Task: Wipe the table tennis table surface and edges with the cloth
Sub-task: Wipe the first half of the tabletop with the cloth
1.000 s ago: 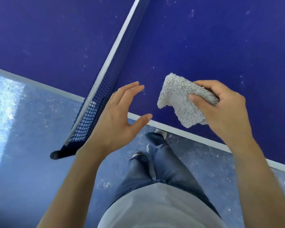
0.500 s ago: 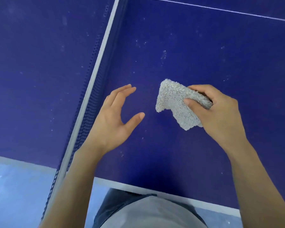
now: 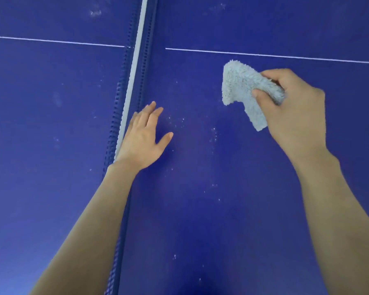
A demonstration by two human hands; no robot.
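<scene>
**newbie:** Blue desk, dust specks right of the net. How do you wipe this?

**me:** I'd flatten the cloth and drag long, overlapping strokes. My right hand pinches it bunched over the desk, poking out left of my fingers. My left hand is spread and empty, beside the net.
</scene>
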